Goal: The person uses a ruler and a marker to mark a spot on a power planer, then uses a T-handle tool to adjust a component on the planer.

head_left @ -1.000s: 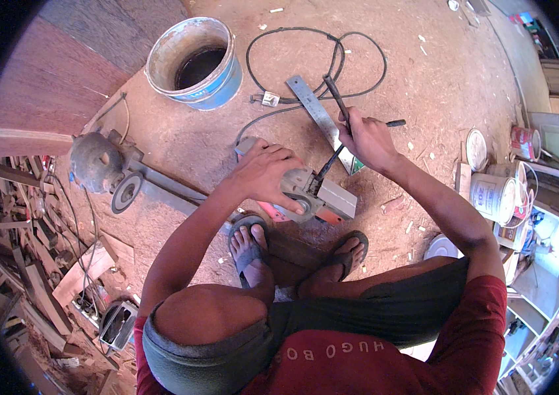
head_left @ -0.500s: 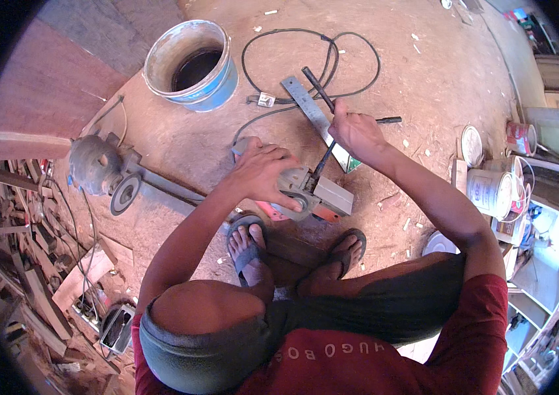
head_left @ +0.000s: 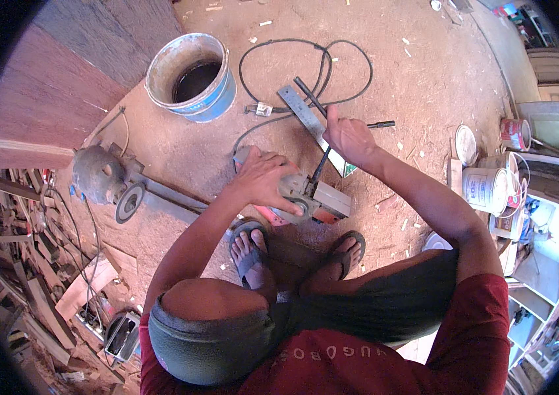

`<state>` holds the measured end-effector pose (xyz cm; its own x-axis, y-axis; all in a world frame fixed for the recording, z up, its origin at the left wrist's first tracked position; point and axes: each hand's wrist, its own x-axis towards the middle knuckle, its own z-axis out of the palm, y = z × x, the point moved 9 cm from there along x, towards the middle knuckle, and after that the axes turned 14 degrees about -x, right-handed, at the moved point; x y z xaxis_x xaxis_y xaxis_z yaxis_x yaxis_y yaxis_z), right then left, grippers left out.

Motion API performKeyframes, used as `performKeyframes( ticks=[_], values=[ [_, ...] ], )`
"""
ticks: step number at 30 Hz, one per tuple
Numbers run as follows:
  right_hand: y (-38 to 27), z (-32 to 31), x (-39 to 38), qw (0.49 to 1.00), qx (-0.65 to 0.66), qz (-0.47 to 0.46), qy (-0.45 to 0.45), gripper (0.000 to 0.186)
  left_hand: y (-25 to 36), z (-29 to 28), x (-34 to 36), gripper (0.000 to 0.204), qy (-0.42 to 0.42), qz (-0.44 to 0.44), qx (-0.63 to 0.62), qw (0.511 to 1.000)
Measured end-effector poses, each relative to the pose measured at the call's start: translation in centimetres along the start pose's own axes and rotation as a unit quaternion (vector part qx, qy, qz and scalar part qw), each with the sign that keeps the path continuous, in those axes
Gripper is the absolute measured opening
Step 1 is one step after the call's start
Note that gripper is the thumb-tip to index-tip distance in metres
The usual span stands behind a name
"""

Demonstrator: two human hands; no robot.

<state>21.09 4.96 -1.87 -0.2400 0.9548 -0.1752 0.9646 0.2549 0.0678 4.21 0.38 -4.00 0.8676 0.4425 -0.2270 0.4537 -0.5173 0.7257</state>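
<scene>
Between my feet and the coiled cord lies a grey and red power tool, which looks like an electric hand planer [head_left: 329,203]. My left hand [head_left: 259,179] is closed over its body, the thumb spread along its near side. A black three-armed Y-shaped socket wrench [head_left: 308,92] is in my right hand [head_left: 352,141], which wraps round its centre. One arm of the wrench points down onto the planer, one to the far left and one to the right; its contact end is too small to make out. A flat metal bar [head_left: 300,108] with a hole lies behind the wrench.
A black cord [head_left: 240,66] loops on the dusty floor beyond the planer. At the far left stands a blue-and-white bucket [head_left: 213,105] of dark liquid. A bench grinder [head_left: 98,174] and scrap wood [head_left: 45,296] lie left; paint pails [head_left: 487,187] and shelves [head_left: 543,257] stand right.
The whole view has shifted slightly. Both hands keep their grips, and the wrench stays in nearly the same position over the planer.
</scene>
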Motion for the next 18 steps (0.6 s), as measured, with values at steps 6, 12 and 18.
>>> performKeyframes(
  ticks=[6, 12, 18],
  values=[
    [2.5, -2.0, -1.7, 0.992, 0.063, 0.027, 0.101, 0.036, -0.6, -3.5, 0.2, 0.086, 0.096, 0.065, -0.037, 0.993],
    [8.8, -3.3, -2.8, 0.957, 0.189, 0.184, 0.123, 0.038, -14.5, -8.1, 0.9, 0.03, 0.326, -0.089, -0.095, 0.936],
    [14.3, 2.4, -6.9, 0.91, 0.261, 0.307, 0.094, 0.034, -16.7, -7.4, 4.3, 0.021, 0.253, -0.149, 0.002, 0.956]
  ],
)
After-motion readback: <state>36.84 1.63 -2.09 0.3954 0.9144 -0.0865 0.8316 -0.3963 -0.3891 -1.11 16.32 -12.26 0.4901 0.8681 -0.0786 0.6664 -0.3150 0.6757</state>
